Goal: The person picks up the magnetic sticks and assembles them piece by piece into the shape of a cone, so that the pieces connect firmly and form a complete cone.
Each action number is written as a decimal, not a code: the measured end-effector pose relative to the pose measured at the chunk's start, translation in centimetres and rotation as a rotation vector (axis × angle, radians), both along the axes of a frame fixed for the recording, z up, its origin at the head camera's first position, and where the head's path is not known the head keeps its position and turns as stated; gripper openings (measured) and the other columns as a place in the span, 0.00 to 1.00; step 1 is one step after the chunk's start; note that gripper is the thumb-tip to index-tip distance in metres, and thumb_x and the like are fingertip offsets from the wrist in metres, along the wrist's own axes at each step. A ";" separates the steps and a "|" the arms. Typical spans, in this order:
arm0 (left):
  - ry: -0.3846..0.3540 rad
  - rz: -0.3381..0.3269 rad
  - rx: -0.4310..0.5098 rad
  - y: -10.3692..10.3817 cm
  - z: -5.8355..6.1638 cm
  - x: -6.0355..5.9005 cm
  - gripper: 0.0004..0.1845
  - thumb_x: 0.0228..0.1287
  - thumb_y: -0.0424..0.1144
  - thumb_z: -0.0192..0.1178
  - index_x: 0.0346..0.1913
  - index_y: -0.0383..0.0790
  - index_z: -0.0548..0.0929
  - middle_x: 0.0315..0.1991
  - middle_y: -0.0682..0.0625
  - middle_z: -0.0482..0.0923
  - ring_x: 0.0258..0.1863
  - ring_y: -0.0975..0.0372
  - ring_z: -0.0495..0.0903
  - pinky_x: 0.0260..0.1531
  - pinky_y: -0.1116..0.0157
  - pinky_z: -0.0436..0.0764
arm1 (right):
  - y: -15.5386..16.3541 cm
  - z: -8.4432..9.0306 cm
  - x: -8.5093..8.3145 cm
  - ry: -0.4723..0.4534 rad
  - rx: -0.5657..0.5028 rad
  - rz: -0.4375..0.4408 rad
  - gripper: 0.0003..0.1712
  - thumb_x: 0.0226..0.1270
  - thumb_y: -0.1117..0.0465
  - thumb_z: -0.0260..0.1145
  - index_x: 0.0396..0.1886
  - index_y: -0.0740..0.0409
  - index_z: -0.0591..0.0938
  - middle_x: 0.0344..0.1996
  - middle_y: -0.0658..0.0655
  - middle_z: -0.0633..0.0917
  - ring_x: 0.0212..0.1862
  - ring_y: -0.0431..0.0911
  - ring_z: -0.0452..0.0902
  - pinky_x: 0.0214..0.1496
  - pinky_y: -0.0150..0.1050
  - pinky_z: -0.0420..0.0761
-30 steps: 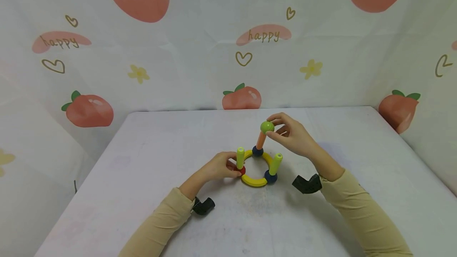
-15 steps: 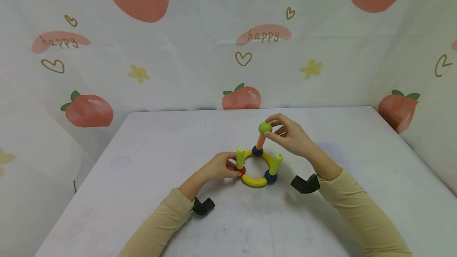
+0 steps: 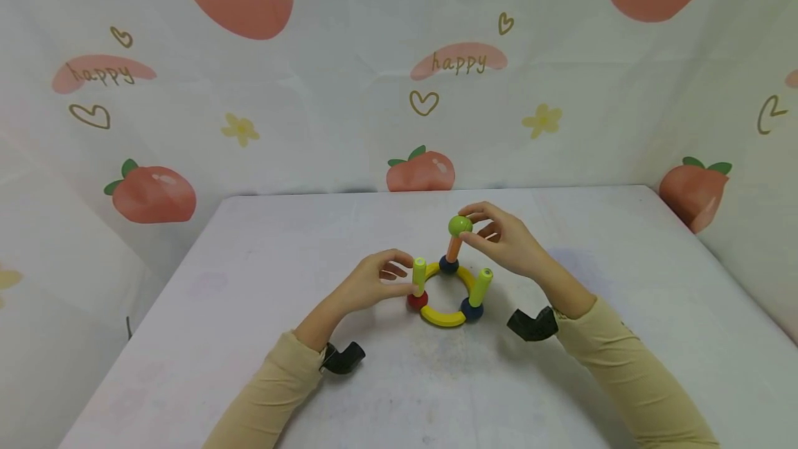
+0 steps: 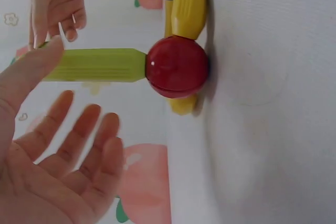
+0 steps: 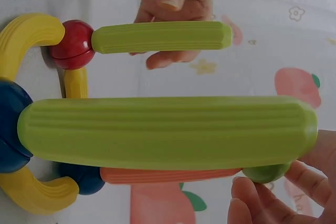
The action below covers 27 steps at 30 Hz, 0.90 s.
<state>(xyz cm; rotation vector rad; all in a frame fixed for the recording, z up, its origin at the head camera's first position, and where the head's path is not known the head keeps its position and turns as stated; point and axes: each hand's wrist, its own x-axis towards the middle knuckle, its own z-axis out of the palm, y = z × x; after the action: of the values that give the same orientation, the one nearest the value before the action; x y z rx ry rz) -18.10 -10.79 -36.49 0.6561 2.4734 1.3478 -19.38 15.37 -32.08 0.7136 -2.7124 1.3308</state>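
Two hands work at a toy on the white table (image 3: 249, 338): at left, the left hand (image 3: 373, 285) has its fingers loosely spread, only the thumb tip touching the upper end of a green stick (image 3: 419, 276) that stands on a red ball (image 3: 416, 300). Next comes the yellow ring (image 3: 444, 316) lying mid-table, with blue balls (image 3: 470, 309) at its joints and a second green stick (image 3: 481, 286) leaning at its right. Furthest right, the right hand (image 3: 506, 242) pinches a green ball (image 3: 460, 226) between thumb and fingers atop the orange stick (image 3: 454, 248) rising from the ring's far side.
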 end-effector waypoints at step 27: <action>0.130 0.041 0.044 3.1 -0.5 -0.4 0.15 0.58 0.41 0.65 0.46 0.39 0.81 0.43 0.47 0.83 0.39 0.61 0.80 0.44 0.71 0.78 | -0.5 -0.2 0.9 0.031 -0.003 0.132 0.18 0.63 0.62 0.64 0.53 0.56 0.78 0.51 0.57 0.81 0.40 0.46 0.78 0.43 0.37 0.79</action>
<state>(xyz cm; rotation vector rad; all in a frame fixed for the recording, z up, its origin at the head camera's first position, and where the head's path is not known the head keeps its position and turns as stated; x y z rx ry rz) -18.52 -7.70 -37.00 0.7285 2.5778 1.4209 -18.43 14.86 -32.26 0.9193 -2.6808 1.3366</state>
